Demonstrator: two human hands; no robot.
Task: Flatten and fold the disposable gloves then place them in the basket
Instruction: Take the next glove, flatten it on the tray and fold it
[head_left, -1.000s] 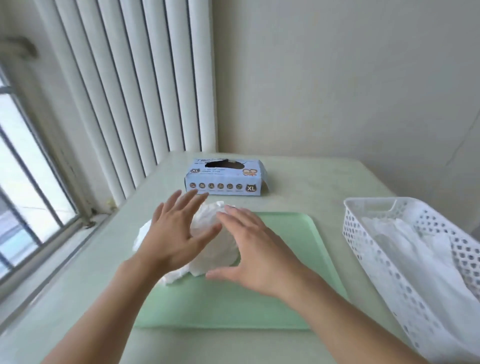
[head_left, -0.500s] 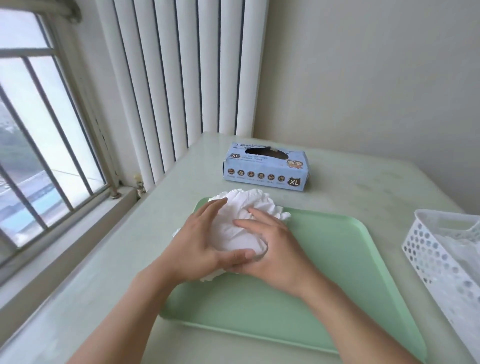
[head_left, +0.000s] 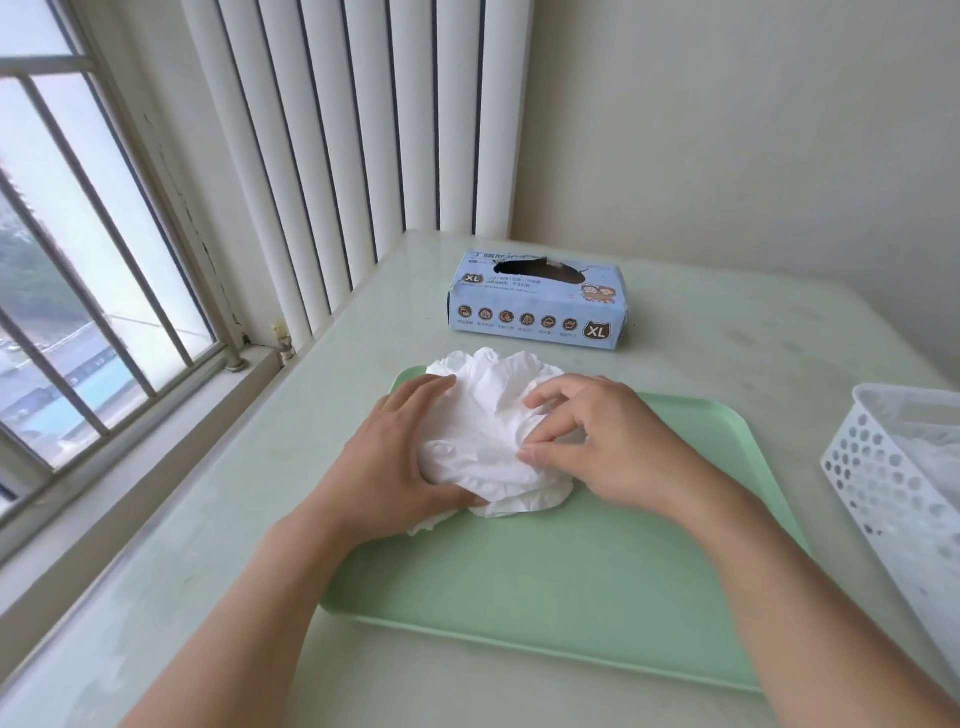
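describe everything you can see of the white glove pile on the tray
The glove pile is a crumpled white mound of thin, crinkled, papery-looking film, not yet flattened. It sits on the far left corner of the green tray, its far edge reaching the tray's rim. The left hand presses flat on its left side, thumb under the near edge; the right hand pinches its right side with curled fingers.

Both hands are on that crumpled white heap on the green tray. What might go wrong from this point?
The pile of gloves hangs over the tray's far left edge, so a pull could drag some onto the table. The right hand pinches thin, wrinkled film while the left hand presses, so several gloves might lift together or one might tear. The basket is partly out of view, which could make placing awkward.
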